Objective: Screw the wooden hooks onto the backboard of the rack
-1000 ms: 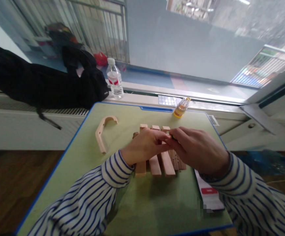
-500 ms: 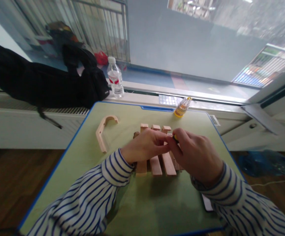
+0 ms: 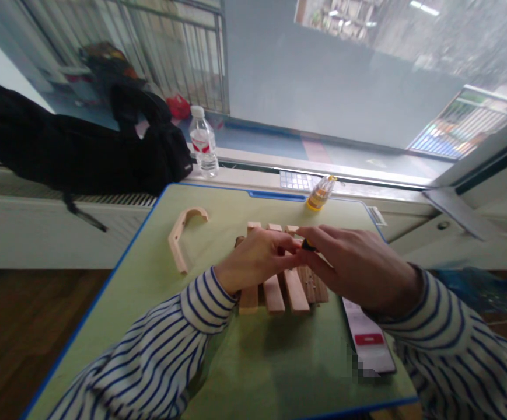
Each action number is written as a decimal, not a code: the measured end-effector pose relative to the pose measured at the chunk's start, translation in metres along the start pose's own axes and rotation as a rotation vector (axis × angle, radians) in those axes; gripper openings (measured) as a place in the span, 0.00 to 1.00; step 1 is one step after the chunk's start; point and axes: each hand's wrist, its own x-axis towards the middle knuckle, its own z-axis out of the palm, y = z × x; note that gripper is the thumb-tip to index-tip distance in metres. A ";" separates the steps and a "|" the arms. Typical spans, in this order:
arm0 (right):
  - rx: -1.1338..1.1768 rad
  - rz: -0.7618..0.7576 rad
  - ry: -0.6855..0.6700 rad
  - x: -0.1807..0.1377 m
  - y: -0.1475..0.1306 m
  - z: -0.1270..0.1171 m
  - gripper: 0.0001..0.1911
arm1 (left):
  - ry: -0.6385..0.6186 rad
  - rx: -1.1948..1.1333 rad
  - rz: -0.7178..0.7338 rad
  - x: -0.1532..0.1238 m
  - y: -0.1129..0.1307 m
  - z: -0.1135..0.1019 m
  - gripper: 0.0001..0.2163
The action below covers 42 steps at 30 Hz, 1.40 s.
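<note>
My left hand point(image 3: 257, 261) and my right hand point(image 3: 353, 262) meet above a small wooden slatted assembly. Its three pale slats point(image 3: 274, 294) lie side by side over a darker wooden piece with small metal points point(image 3: 315, 287). Between my right fingertips sits a small black-and-yellow object point(image 3: 309, 245), perhaps a tool handle, mostly hidden by my fingers. My left fingertips reach it from the other side, and I cannot tell if they grip it. Left of my hands lies a curved wooden piece point(image 3: 181, 236), untouched.
The green, blue-edged table point(image 3: 235, 204) holds a small yellow bottle point(image 3: 321, 194) at the back and a phone point(image 3: 367, 335) at the right. Behind it are a water bottle point(image 3: 203, 141), a black bag point(image 3: 78, 140) and a window ledge.
My right hand has shifted right and flattened, uncovering more of the phone. The small object stays between my fingertips.
</note>
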 end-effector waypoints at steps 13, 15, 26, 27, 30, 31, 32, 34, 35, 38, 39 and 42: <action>0.009 0.031 0.150 0.003 -0.001 0.023 0.11 | -0.033 -0.022 0.055 0.000 -0.006 -0.001 0.08; 0.007 0.071 0.191 0.003 -0.004 0.025 0.13 | -0.055 -0.024 0.071 0.000 -0.005 -0.002 0.08; -0.088 0.218 0.206 0.003 -0.013 0.028 0.14 | -0.011 0.125 0.122 0.001 -0.002 0.002 0.04; -0.094 0.212 0.195 0.003 -0.013 0.027 0.14 | 0.015 0.139 0.130 0.001 -0.002 0.003 0.04; -0.085 0.186 0.152 0.004 -0.010 0.022 0.15 | 0.047 0.135 0.126 0.002 -0.002 0.004 0.05; -0.068 0.166 0.128 0.004 -0.009 0.019 0.16 | 0.040 0.124 0.113 0.002 -0.002 0.003 0.06; -0.046 0.143 0.102 0.004 -0.007 0.016 0.16 | 0.028 0.111 0.095 0.001 -0.002 0.003 0.07; 0.012 0.072 0.039 0.004 -0.003 0.009 0.16 | 0.009 0.090 0.062 0.000 -0.003 0.002 0.09; 0.030 0.041 0.029 0.003 -0.001 0.005 0.16 | 0.007 0.080 0.051 0.000 -0.003 0.002 0.10; 0.059 -0.043 0.001 0.003 0.005 -0.002 0.16 | 0.010 0.034 0.052 0.000 -0.004 0.002 0.10; 0.062 -0.063 -0.007 0.004 0.006 -0.003 0.16 | 0.010 0.020 0.056 0.000 -0.004 0.002 0.09; 0.070 -0.105 -0.029 0.005 0.010 -0.001 0.14 | 0.009 -0.007 0.038 0.001 -0.004 0.003 0.07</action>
